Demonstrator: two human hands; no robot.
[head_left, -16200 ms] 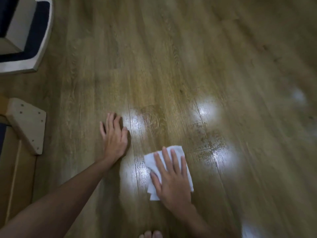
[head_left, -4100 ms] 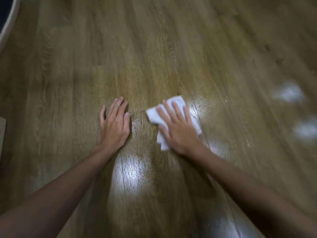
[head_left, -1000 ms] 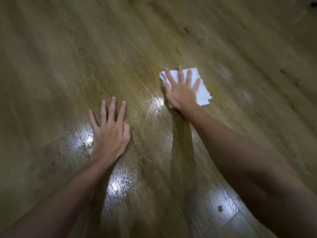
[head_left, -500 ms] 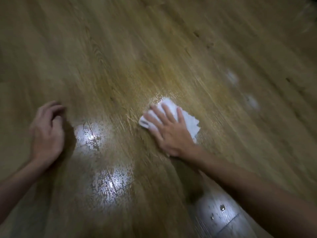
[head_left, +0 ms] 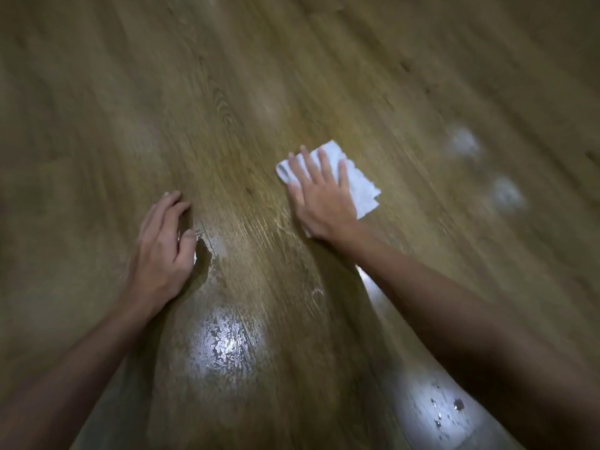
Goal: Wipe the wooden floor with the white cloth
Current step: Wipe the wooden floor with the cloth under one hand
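Head-camera view, nearest first: two bare forearms reach in from the bottom corners over a brown wood-grain plank floor (head_left: 227, 92). Bright glossy patches of reflected light (head_left: 224, 345) lie on the boards between the arms, and a second patch sits beside the right forearm near the bottom edge, with small dark specks in it. Further out, the left hand (head_left: 162, 251) rests on the floor, its fingers loosely curled and close together, holding nothing. Beyond it and to the right, the right hand (head_left: 321, 196) lies palm-down with fingers spread flat on a crumpled white cloth (head_left: 362, 190), pressing it against the boards; cloth corners stick out past the fingertips and to the hand's right. Farther right, two faint pale smudges (head_left: 464, 144) mark the floor, well apart from the cloth. The far floor is blurred.
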